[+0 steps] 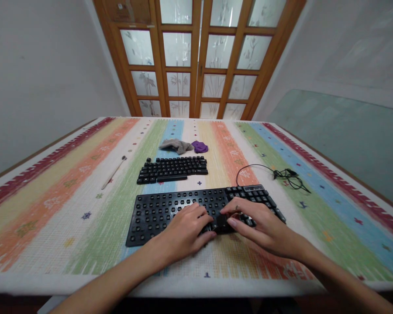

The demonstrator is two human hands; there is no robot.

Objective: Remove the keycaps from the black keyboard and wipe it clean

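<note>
A black keyboard (150, 218) lies near the front of the table. Its left and middle parts show bare key posts, while keycaps still cover the right end. My left hand (188, 224) rests over the keyboard's front middle, its fingers bent and the thumb at the front edge. My right hand (260, 220) pinches a small black keycap (221, 220) between thumb and fingers, just right of my left fingertips. Beyond the keyboard, loose black keycaps (173, 167) lie together in rows, in a keyboard-like layout. What lies under my palms is hidden.
A thin brush (113, 174) lies on the striped tablecloth (94, 218) to the left. Behind the keycaps are a grey cloth (176, 146) and a purple cloth (200, 147). The keyboard's cable (286, 174) is bundled at the right. Glazed wooden doors (198, 65) stand beyond the table.
</note>
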